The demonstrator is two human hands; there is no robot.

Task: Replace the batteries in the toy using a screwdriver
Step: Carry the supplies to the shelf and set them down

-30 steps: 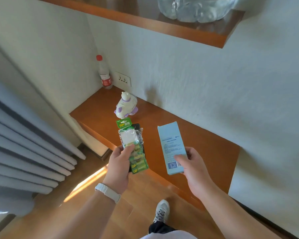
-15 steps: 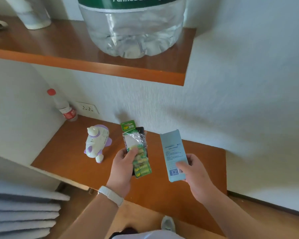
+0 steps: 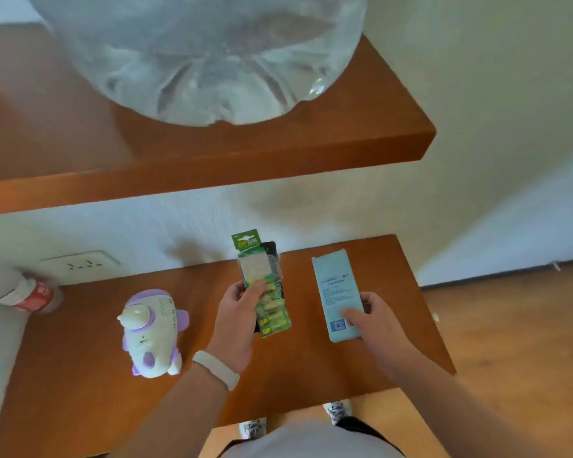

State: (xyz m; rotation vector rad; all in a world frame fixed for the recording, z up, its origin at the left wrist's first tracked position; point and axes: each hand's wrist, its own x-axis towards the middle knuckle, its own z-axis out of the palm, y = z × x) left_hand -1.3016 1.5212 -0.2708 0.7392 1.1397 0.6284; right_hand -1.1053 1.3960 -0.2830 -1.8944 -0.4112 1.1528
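Two hands hover over the desk (image 3: 80,408). The left hand (image 3: 235,320) grips a battery pack (image 3: 268,292); the right hand (image 3: 374,328) pinches a blue box (image 3: 336,285). The toy (image 3: 151,332) lies beside them.

bare desk (image 3: 80,408) front-left, toy (image 3: 151,332) left of hands, upper shelf (image 3: 278,160) overhead

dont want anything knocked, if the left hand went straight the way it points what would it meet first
Probably the wall, with the battery pack in the left hand touching first; the toy is off that line. Depth is unclear.
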